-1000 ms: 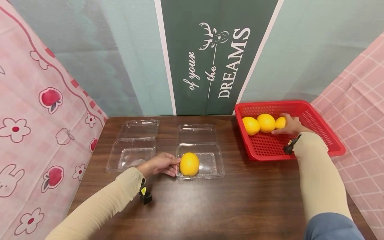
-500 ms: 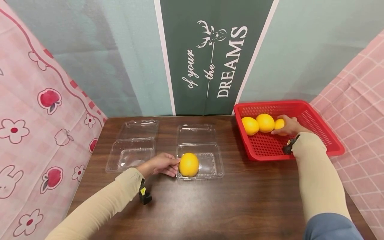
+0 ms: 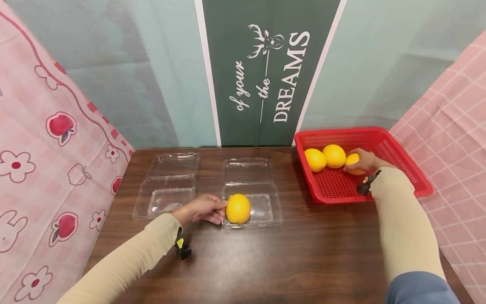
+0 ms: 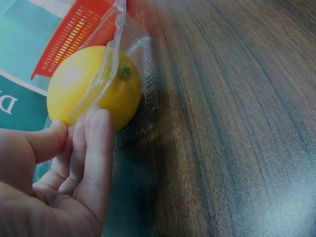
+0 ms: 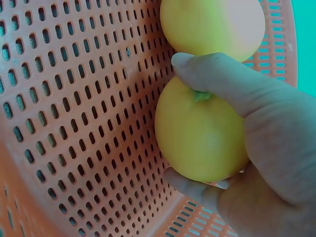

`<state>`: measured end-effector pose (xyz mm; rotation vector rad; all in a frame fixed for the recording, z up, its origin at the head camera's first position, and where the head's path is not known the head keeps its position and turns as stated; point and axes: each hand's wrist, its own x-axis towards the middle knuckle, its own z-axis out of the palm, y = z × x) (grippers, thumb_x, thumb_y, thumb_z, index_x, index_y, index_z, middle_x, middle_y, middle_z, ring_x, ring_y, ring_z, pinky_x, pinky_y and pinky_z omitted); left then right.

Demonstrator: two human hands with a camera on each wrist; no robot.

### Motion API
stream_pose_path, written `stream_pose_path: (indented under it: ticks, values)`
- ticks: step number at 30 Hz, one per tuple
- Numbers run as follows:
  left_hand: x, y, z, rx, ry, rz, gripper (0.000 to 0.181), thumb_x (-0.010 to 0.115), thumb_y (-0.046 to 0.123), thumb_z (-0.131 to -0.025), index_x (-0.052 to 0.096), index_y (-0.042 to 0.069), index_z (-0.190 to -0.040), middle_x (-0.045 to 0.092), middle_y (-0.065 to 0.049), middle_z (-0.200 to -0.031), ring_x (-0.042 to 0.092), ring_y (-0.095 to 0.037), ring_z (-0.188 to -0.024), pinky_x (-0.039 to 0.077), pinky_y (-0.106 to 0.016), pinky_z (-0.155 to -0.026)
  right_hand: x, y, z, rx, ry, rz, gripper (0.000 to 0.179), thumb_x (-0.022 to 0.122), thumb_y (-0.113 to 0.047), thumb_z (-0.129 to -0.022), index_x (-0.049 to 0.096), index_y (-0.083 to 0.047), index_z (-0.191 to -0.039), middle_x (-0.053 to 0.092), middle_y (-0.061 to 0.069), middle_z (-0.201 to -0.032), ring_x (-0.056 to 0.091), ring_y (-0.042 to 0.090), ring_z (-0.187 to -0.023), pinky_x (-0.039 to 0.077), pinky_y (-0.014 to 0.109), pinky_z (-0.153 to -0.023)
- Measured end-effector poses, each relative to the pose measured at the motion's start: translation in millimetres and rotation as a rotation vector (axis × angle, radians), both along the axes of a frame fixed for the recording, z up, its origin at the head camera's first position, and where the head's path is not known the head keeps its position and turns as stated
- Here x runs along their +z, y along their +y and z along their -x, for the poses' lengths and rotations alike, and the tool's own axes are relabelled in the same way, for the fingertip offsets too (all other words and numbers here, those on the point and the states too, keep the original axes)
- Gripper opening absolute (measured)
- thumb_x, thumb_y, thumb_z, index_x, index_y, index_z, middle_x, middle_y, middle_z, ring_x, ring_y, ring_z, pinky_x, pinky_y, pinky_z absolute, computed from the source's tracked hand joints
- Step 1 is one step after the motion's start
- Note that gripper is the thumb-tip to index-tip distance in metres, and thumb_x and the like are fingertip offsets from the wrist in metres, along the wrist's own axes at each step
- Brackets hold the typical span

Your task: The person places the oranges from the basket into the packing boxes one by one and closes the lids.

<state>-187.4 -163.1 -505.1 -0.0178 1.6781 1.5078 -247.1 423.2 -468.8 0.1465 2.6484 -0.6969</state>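
My left hand (image 3: pixel 206 209) pinches the left rim of an open clear plastic container (image 3: pixel 265 211) between thumb and fingers. One orange (image 3: pixel 238 209) sits inside at that end, close to the fingertips; its green stem spot faces the left wrist view. Over at the right, my right hand (image 3: pixel 366 161) reaches into a red plastic basket (image 3: pixel 330 194) and grips an orange (image 5: pixel 202 133), thumb near the stem and fingers beneath it. Two more oranges, a middle one (image 3: pixel 334 156) and a left one (image 3: pixel 315 159), lie beside it along the basket's back left.
A second clear container (image 3: pixel 167 200) lies open left of the first, its lid (image 3: pixel 176 164) folded back. Both stand on a dark wooden table (image 3: pixel 258 266). A printed cloth (image 3: pixel 262 105) hangs behind, and pink cloths flank both sides.
The orange in the right hand shows more fully between thumb and fingers. The left hand keeps its hold on the container's rim. The head view has shifted slightly.
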Motion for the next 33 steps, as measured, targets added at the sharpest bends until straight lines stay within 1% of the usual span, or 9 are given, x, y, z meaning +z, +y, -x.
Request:
stream_pose_path:
  ticks: [5, 7, 14, 17, 21, 24, 27, 31, 33]
  values:
    - [-0.8, 0.2, -0.3, -0.002, 0.003, 0.005, 0.026, 0.055, 0.015, -0.106, 0.06, 0.002, -0.085, 0.062, -0.006, -0.072, 0.065, -0.012, -0.06, 0.061, -0.027, -0.061, -1.5, 3.6, -1.6, 0.042, 0.01, 0.01, 0.086, 0.078, -0.038, -0.088, 0.032, 0.013, -0.14, 0.043, 0.039, -0.128, 0.041, 0.053, -0.114, 0.041, 0.067, -0.099]
    - [-0.6, 0.0, -0.3, 0.0, 0.003, 0.006, 0.026, 0.055, 0.015, -0.106, 0.06, 0.003, -0.084, 0.062, -0.006, -0.072, 0.065, -0.012, -0.06, 0.061, -0.027, -0.061, 0.3, 4.5, -1.4, 0.057, 0.012, 0.012, 0.084, 0.077, -0.037, -0.088, 0.032, 0.014, -0.138, 0.044, 0.038, -0.127, 0.043, 0.051, -0.112, 0.042, 0.065, -0.098]
    - [-0.8, 0.2, 0.7, 0.0, -0.005, -0.003, 0.026, 0.054, 0.013, -0.107, 0.059, 0.002, -0.083, 0.062, -0.006, -0.072, 0.065, -0.012, -0.06, 0.061, -0.027, -0.061, 16.8, 0.4, -2.1, 0.13, 0.044, -0.015, 0.075, 0.075, -0.028, -0.088, 0.036, 0.019, -0.132, 0.048, 0.037, -0.12, 0.047, 0.048, -0.108, 0.042, 0.065, -0.099]
    - [-0.9, 0.4, 0.9, -0.003, -0.007, -0.002, 0.027, 0.054, 0.013, -0.107, 0.059, 0.003, -0.083, 0.061, -0.006, -0.071, 0.065, -0.012, -0.06, 0.061, -0.027, -0.061, 25.0, -2.3, -2.4, 0.123, 0.05, -0.006, 0.077, 0.075, -0.026, -0.09, 0.033, 0.019, -0.136, 0.046, 0.038, -0.122, 0.046, 0.049, -0.109, 0.041, 0.066, -0.1]
    - [-1.4, 0.4, 1.4, -0.005, -0.006, -0.002, 0.027, 0.053, 0.014, -0.107, 0.059, 0.003, -0.083, 0.061, -0.006, -0.072, 0.065, -0.012, -0.06, 0.061, -0.027, -0.06, 35.9, -2.8, -1.8, 0.101, 0.09, -0.014, 0.077, 0.075, -0.024, -0.091, 0.03, 0.017, -0.139, 0.045, 0.039, -0.122, 0.045, 0.051, -0.108, 0.042, 0.066, -0.098]
    - [-1.9, 0.5, 2.2, -0.006, -0.005, -0.003, 0.027, 0.053, 0.014, -0.107, 0.06, 0.003, -0.083, 0.061, -0.006, -0.072, 0.065, -0.012, -0.06, 0.061, -0.027, -0.06, 43.6, -2.6, 0.2, 0.095, 0.122, -0.034, 0.077, 0.077, -0.024, -0.09, 0.032, 0.013, -0.14, 0.047, 0.037, -0.121, 0.046, 0.05, -0.106, 0.047, 0.061, -0.093]
    - [-2.3, 0.2, 3.0, -0.007, -0.004, 0.004, 0.027, 0.053, 0.014, -0.107, 0.06, 0.004, -0.083, 0.061, -0.006, -0.072, 0.065, -0.012, -0.06, 0.061, -0.027, -0.06, 50.7, -3.9, 3.0, 0.111, 0.149, -0.06, 0.076, 0.077, -0.026, -0.09, 0.033, 0.011, -0.14, 0.049, 0.035, -0.119, 0.049, 0.047, -0.103, 0.05, 0.052, -0.086]
    - [-2.5, 0.1, 3.9, -0.006, 0.0, 0.014, 0.026, 0.054, 0.014, -0.107, 0.059, 0.005, -0.083, 0.061, -0.006, -0.073, 0.065, -0.013, -0.061, 0.061, -0.028, -0.062, 60.2, -7.6, 6.9, 0.128, 0.19, -0.091, 0.075, 0.078, -0.028, -0.09, 0.036, 0.007, -0.141, 0.052, 0.034, -0.117, 0.051, 0.043, -0.1, 0.048, 0.043, -0.079]
    - [-2.4, 0.2, 4.2, -0.006, 0.002, 0.014, 0.026, 0.054, 0.014, -0.107, 0.059, 0.005, -0.083, 0.061, -0.006, -0.073, 0.065, -0.013, -0.061, 0.062, -0.028, -0.062, 65.2, -10.8, 8.4, 0.132, 0.204, -0.09, 0.075, 0.078, -0.026, -0.09, 0.036, 0.007, -0.142, 0.052, 0.034, -0.117, 0.052, 0.043, -0.099, 0.047, 0.044, -0.079]
